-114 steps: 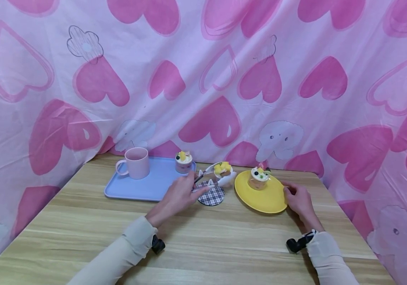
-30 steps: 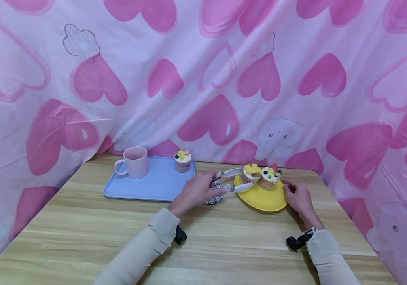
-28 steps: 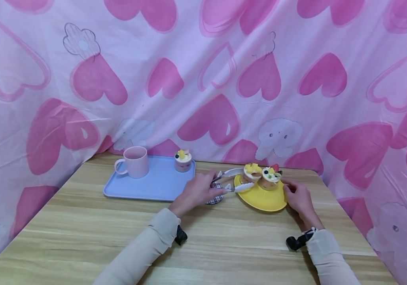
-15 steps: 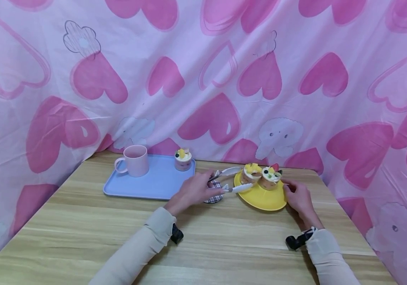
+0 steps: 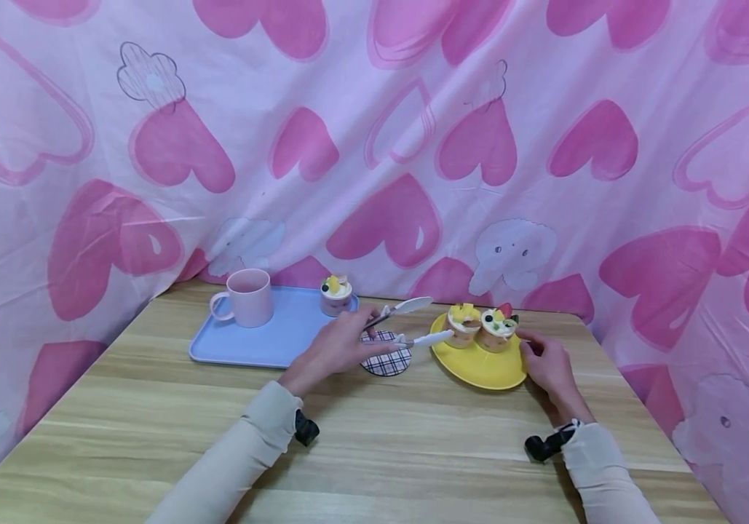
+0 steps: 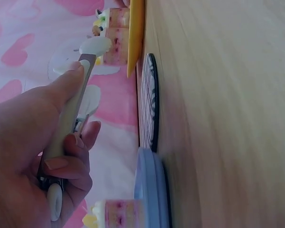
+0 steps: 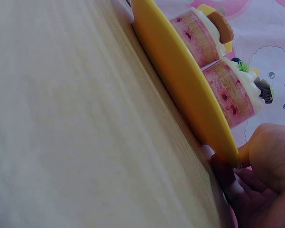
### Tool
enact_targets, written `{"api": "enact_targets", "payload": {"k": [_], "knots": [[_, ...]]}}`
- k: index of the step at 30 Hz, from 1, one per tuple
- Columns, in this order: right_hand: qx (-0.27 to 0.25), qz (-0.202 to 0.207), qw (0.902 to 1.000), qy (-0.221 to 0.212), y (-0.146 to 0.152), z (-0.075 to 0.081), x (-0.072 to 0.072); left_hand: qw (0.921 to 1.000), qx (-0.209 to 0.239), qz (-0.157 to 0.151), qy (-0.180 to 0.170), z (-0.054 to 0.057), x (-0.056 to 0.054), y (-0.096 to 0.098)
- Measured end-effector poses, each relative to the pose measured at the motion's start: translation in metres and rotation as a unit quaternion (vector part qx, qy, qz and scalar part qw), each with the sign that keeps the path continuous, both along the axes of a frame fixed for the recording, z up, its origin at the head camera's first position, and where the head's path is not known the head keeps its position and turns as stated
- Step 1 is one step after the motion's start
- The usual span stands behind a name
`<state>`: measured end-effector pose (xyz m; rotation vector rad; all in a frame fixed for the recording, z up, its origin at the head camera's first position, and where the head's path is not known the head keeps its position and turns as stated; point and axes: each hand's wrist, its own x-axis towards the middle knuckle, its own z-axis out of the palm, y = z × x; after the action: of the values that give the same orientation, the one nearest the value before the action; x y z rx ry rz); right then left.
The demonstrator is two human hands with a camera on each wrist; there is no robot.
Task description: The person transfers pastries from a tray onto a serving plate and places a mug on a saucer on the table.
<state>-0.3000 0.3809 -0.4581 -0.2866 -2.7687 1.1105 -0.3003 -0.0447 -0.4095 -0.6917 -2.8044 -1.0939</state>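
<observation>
My left hand (image 5: 335,346) holds a pair of tongs (image 5: 432,338) with white tips, spread apart with nothing between them. In the left wrist view, thumb and curled fingers wrap the tongs (image 6: 66,121). The tips point toward a dessert cup (image 5: 462,329) topped with yellow fruit. Beside it, a second dessert cup (image 5: 496,332) carries a strawberry and dark berries. Both stand upright on a yellow plate (image 5: 485,372). At the plate's right rim, my right hand (image 5: 549,366) pinches the edge; the right wrist view shows thumb above and fingers below the plate (image 7: 189,90).
A round checked coaster (image 5: 389,358) lies below the tongs. Left of it, a blue tray (image 5: 250,351) bears a pink mug (image 5: 252,300) and a third dessert cup (image 5: 336,297). A pink heart-print cloth (image 5: 387,218) hangs behind the wooden table (image 5: 413,451).
The tongs carried the yellow-fruit dessert cup from over the coaster to the plate and released it. My left hand has since drawn back leftward with them. My right hand keeps holding the rim.
</observation>
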Motion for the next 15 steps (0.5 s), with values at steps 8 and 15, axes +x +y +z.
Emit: {"api": "enact_targets", "payload": {"k": [8, 15], "knots": [[-0.007, 0.001, 1.0000, 0.000, -0.0006, 0.0016, 0.0009, 0.9977, 0.065, 0.005, 0.021, -0.0024, 0.0017, -0.0081], [-0.017, 0.004, 0.9998, -0.009, 0.0003, 0.0006, 0.0011, 0.9950, 0.081, 0.038, 0.044, -0.0006, 0.0034, -0.0103]]}}
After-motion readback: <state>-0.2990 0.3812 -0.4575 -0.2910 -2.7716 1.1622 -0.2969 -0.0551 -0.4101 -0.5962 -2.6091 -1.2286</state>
